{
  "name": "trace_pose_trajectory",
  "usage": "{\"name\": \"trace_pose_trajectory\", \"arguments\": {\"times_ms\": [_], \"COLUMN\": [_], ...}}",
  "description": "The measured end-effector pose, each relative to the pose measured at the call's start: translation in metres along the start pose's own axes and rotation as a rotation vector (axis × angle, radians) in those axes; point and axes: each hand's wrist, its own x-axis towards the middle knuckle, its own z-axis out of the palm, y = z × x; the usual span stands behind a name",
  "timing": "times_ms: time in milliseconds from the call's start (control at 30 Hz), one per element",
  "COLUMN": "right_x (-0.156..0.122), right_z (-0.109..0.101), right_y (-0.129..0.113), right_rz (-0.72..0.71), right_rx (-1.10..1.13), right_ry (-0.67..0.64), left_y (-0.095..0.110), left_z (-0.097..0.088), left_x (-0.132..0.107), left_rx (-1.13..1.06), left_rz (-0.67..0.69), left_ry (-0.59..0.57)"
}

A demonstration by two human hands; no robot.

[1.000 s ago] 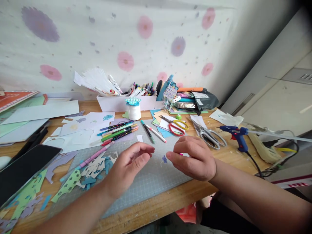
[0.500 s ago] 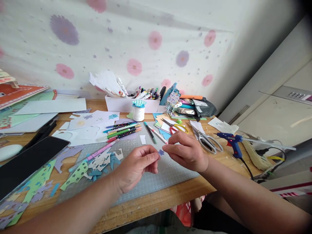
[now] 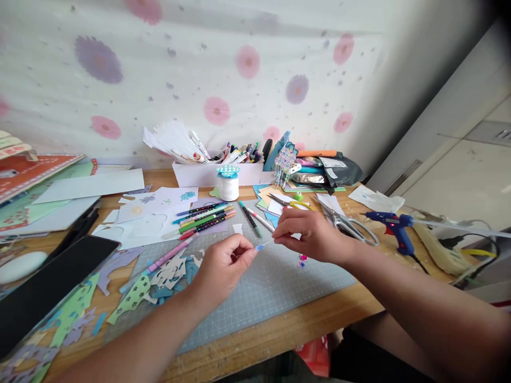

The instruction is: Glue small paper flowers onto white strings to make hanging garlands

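Observation:
Above the grey cutting mat [image 3: 255, 308], my left hand [image 3: 223, 263] pinches a small blue paper flower [image 3: 260, 247] between thumb and fingertips. My right hand [image 3: 307, 234] is closed in a pinch just right of it, on a thin whitish thread [image 3: 268, 242] that runs from the flower. Below the right hand a small pink-and-purple flower piece [image 3: 302, 260] shows over the mat; whether it hangs or lies there I cannot tell. A white spool [image 3: 229, 187] with a teal patterned top stands behind the hands.
Several markers [image 3: 205, 219] and paper scraps [image 3: 167, 276] lie to the left, beside a black tablet-like slab [image 3: 56, 287]. On the right are yellow-handled scissors [image 3: 297, 204], grey scissors [image 3: 351, 226] and a blue glue gun [image 3: 393, 226] with its cord. A white pen box [image 3: 215, 174] stands behind.
The view has shifted slightly. The flower between my hands now shows edge-on with a thread beside it, and the pink-and-purple piece has come into view under my right hand.

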Motion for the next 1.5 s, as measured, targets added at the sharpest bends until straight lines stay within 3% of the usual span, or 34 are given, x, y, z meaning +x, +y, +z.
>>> {"name": "trace_pose_trajectory", "arguments": {"times_ms": [267, 500, 633, 833, 1067, 1200, 1367, 1500], "right_x": [0.000, 0.003, 0.003, 0.002, -0.004, -0.004, -0.005, -0.012], "right_z": [0.007, 0.007, 0.008, 0.011, 0.017, 0.022, 0.018, 0.008], "right_y": [-0.012, -0.020, -0.023, -0.027, -0.032, -0.039, -0.044, -0.032], "right_rz": [0.087, 0.095, 0.114, 0.150, 0.082, 0.026, 0.010, 0.074], "right_rx": [0.053, 0.066, 0.078, 0.103, 0.148, 0.158, 0.157, 0.125], "right_ry": [0.115, 0.179, 0.198, 0.227, 0.152, 0.126, 0.098, 0.066], "left_y": [0.005, 0.005, 0.002, -0.001, 0.001, 0.002, 0.002, 0.001], "left_z": [-0.005, -0.005, -0.003, -0.003, -0.008, -0.011, -0.015, -0.015], "left_x": [-0.001, 0.000, -0.001, -0.002, -0.005, -0.007, -0.008, -0.007], "left_rx": [0.063, 0.052, 0.187, 0.351, 0.426, 0.499, 0.568, 0.612], "left_rz": [0.085, 0.067, 0.230, 0.408, 0.571, 0.732, 0.831, 0.805], "left_ry": [0.025, 0.013, 0.144, 0.238, 0.358, 0.414, 0.410, 0.296]}}
